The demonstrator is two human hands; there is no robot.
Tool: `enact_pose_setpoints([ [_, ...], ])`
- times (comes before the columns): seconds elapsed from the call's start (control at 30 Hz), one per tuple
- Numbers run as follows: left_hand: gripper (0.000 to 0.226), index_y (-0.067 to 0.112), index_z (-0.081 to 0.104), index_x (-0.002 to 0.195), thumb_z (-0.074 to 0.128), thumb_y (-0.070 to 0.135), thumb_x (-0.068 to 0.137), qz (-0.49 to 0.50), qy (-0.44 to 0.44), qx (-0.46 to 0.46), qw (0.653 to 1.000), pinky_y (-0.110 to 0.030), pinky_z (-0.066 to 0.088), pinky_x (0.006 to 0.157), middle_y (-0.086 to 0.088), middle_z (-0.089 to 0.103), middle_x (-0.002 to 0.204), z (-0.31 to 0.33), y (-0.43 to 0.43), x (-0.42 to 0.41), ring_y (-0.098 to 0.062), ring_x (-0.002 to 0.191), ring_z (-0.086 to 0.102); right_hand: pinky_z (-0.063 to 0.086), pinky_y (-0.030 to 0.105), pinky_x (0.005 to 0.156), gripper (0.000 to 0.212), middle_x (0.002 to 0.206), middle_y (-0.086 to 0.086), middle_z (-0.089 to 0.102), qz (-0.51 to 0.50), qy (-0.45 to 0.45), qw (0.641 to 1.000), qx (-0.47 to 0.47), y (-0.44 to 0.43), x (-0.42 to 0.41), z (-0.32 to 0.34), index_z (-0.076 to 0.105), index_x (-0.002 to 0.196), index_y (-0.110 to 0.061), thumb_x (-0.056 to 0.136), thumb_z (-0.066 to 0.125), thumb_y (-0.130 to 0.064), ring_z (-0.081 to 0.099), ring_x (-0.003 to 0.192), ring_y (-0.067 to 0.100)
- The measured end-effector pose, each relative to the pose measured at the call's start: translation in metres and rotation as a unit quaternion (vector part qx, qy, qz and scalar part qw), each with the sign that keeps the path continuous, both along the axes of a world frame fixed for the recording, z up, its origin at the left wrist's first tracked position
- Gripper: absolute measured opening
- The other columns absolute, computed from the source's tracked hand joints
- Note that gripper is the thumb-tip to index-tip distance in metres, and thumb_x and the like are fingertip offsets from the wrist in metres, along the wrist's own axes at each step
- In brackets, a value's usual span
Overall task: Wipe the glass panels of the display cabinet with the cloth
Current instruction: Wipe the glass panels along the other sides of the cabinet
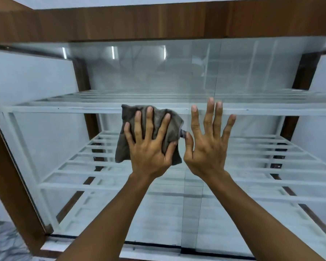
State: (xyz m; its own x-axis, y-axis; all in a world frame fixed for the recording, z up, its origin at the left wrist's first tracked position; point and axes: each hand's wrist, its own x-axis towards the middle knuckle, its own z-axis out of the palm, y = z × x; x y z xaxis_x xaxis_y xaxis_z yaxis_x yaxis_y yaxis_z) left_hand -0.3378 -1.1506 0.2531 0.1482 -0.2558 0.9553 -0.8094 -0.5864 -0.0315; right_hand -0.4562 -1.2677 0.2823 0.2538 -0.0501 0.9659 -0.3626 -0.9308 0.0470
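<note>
Left hand (149, 149) presses the cloth (129, 117) flat on the glass (45, 140); right hand (207, 147) spread open beside it

The grey cloth lies crumpled between the left palm and the front glass of the cabinet (120, 23), level with the upper of the white shelves (73, 108) behind the pane; the four fingers lie straight and splayed across it, the thumb lies along its right side, so it is pressed rather than clenched; cloth shows past the fingertips at the top, past the hand on the left and below the thumb; the right hand holds nothing, fingers straight and fanned toward the pane, its thumb tip just beside the cloth's right corner, where a small dark object (183, 133) sits; what that is cannot be told
</note>
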Motion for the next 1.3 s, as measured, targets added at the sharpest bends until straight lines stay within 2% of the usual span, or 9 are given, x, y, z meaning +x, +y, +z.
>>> enact_pose_setpoints([
  [0.17,0.075,0.026,0.026,0.165,0.048,0.058,0.101,-0.024,0.027,-0.052,0.998,-0.067,-0.002,0.126,-0.019,0.015,0.172,0.049,-0.018,-0.005,-0.044,0.160,0.008,-0.001,0.064,0.127,0.061,0.170,0.021,0.008,-0.011,-0.011,1.000,-0.010,-0.001,0.002,-0.002,0.023,0.163,-0.013,0.107,0.038,-0.030,0.010,0.158,0.042],
  [0.4,0.076,0.024,0.018,0.167,0.040,0.059,0.102,-0.058,-0.065,0.089,0.992,-0.062,-0.003,0.128,-0.010,0.006,0.175,-0.016,0.013,0.012,-0.032,0.162,-0.004,0.000,0.061,0.127,0.062,0.169,0.025,0.017,-0.034,-0.023,0.999,-0.007,-0.001,0.004,-0.004,0.024,0.163,-0.013,0.105,0.038,-0.029,0.007,0.159,0.038],
  [0.5,0.075,0.027,0.017,0.166,0.040,0.060,0.103,-0.055,-0.075,0.063,0.994,-0.060,-0.005,0.128,-0.009,0.003,0.174,0.016,0.015,0.023,-0.031,0.162,-0.006,0.003,0.061,0.128,0.057,0.168,0.026,0.020,-0.025,-0.040,0.999,0.009,0.003,0.006,-0.016,0.028,0.162,-0.011,0.107,0.036,-0.027,0.012,0.158,0.042],
  [0.6,0.075,0.026,0.015,0.167,0.040,0.060,0.104,-0.048,-0.040,0.015,0.998,-0.064,-0.006,0.126,-0.014,0.007,0.174,0.039,0.002,0.017,-0.040,0.161,0.003,0.003,0.060,0.128,0.056,0.168,0.027,0.020,-0.038,-0.047,0.998,0.006,0.006,0.009,-0.027,0.029,0.162,-0.009,0.109,0.031,-0.027,0.014,0.157,0.044],
  [0.8,0.076,0.024,0.018,0.167,0.036,0.060,0.103,-0.066,-0.081,0.072,0.992,-0.066,-0.003,0.126,-0.013,0.007,0.175,-0.026,0.010,0.014,-0.035,0.162,-0.002,0.000,0.057,0.130,0.056,0.170,0.025,0.015,-0.022,-0.042,0.999,0.001,0.006,0.005,-0.052,0.026,0.163,-0.007,0.110,0.027,-0.027,0.009,0.159,0.041],
  [0.93,0.073,0.027,0.026,0.166,0.040,0.058,0.102,-0.045,-0.136,0.054,0.988,-0.057,0.000,0.127,-0.012,0.017,0.174,-0.005,0.014,0.028,-0.033,0.158,0.010,0.004,0.056,0.130,0.056,0.171,0.022,0.015,-0.012,-0.038,0.999,-0.029,-0.002,0.002,-0.081,0.026,0.163,-0.008,0.109,0.033,-0.022,0.009,0.160,0.038],
  [1.1,0.067,0.024,0.023,0.167,0.033,0.054,0.108,-0.049,-0.107,0.004,0.993,-0.072,-0.002,0.124,-0.017,0.012,0.174,-0.030,-0.003,0.020,-0.042,0.161,0.005,0.006,0.058,0.130,0.056,0.171,0.021,0.016,-0.005,-0.068,0.997,-0.041,-0.005,0.008,-0.104,0.028,0.162,-0.007,0.108,0.034,-0.020,0.009,0.160,0.036],
  [1.2,0.071,0.031,0.021,0.167,0.032,0.064,0.104,-0.029,-0.153,0.065,0.986,-0.079,-0.004,0.119,-0.021,0.007,0.174,-0.074,0.000,0.022,-0.051,0.158,0.000,0.006,0.057,0.130,0.058,0.171,0.021,0.017,0.006,-0.069,0.996,-0.054,-0.010,0.006,-0.123,0.028,0.162,-0.008,0.107,0.038,-0.021,0.010,0.160,0.036],
  [1.3,0.069,0.035,0.022,0.166,0.030,0.065,0.104,-0.017,-0.171,0.071,0.982,-0.078,-0.003,0.119,-0.015,0.009,0.175,-0.087,0.006,0.031,-0.046,0.160,0.001,0.002,0.056,0.130,0.059,0.173,0.017,0.012,-0.006,-0.064,0.996,-0.056,-0.012,0.005,-0.146,0.023,0.164,-0.011,0.107,0.035,-0.023,0.005,0.161,0.033],
])
